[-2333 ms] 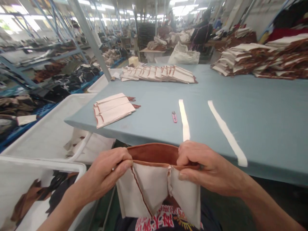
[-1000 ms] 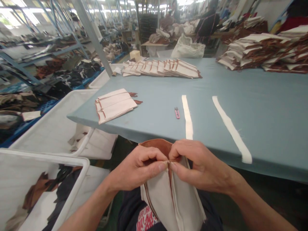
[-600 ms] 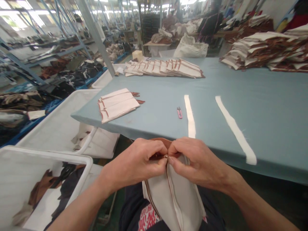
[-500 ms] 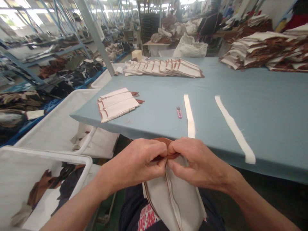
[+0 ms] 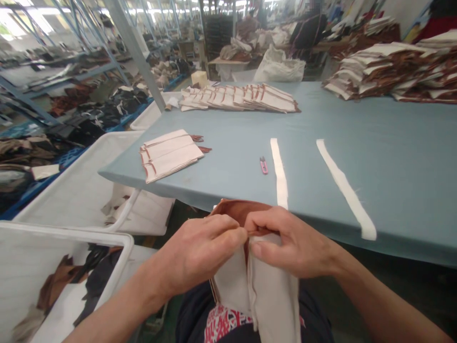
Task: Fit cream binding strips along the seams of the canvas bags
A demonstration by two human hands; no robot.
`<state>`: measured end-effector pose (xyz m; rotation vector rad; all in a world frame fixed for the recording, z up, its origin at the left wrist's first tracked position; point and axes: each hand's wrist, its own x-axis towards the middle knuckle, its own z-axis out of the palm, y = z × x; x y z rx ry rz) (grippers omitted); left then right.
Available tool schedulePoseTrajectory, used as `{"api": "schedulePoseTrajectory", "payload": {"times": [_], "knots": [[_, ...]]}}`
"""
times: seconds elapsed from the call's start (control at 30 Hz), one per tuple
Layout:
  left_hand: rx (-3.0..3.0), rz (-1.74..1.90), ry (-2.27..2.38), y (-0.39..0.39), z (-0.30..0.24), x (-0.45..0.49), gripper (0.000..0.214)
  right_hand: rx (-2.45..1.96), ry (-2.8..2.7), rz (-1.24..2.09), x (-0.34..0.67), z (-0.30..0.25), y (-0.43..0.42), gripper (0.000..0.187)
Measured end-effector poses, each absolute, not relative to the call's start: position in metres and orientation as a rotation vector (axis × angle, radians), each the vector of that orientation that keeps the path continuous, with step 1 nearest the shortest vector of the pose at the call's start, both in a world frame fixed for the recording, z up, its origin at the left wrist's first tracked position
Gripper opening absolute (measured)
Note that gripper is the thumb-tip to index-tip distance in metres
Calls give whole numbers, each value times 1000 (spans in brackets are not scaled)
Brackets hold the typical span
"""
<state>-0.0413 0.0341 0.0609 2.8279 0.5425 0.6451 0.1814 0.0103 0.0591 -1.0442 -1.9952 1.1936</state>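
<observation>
A cream sewn fabric piece with brown lining [image 5: 273, 290] hangs over my lap, its seam running down the middle. My left hand [image 5: 210, 250] pinches its upper edge just left of that seam. Close beside it, my right hand [image 5: 285, 240] grips the edge on the other side, thumb in front and fingers behind. Brown lining shows above and between the hands. What lies inside the pinched fingertips is hidden. On the blue-grey table beyond are pink thread snips [image 5: 263, 165] and a white fabric strip [image 5: 279, 174].
A second white strip [image 5: 346, 190] lies at the table's right. A small stack of cream pieces [image 5: 173, 155] sits at its left, a fanned row [image 5: 239, 97] behind. Large piles [image 5: 392, 71] stand back right. White bins [image 5: 130, 240] with scraps are at my left.
The top of the piece has opened wider, showing more brown lining. My left hand has turned over the edge, and the fabric halves beside the seam have shifted apart.
</observation>
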Motion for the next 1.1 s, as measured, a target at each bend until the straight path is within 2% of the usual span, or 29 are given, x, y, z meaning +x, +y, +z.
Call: {"api": "schedulePoseTrajectory", "payload": {"times": [0.13, 0.23, 0.33, 0.47, 0.7, 0.93, 1.1], "knots": [[2899, 592, 441, 39, 57, -44, 27, -1102, -1806, 1516, 183, 49, 15, 20], [2757, 633, 435, 40, 53, -41, 20, -1118, -1786, 1517, 183, 44, 15, 16], [2470, 649, 534, 39, 57, -39, 9, -1075, -1861, 1355, 183, 45, 12, 15], [2255, 420, 749, 39, 74, -36, 3, -1059, -1960, 1030, 183, 50, 6, 15], [2334, 243, 696, 52, 84, -25, 33, -998, -2073, 685, 188, 48, 9, 18], [2073, 261, 500, 61, 79, -12, 31, -900, -2098, 898, 205, 52, 12, 14], [2415, 414, 603, 46, 83, -17, 29, -1050, -2053, 1013, 227, 46, 26, 13]]}}
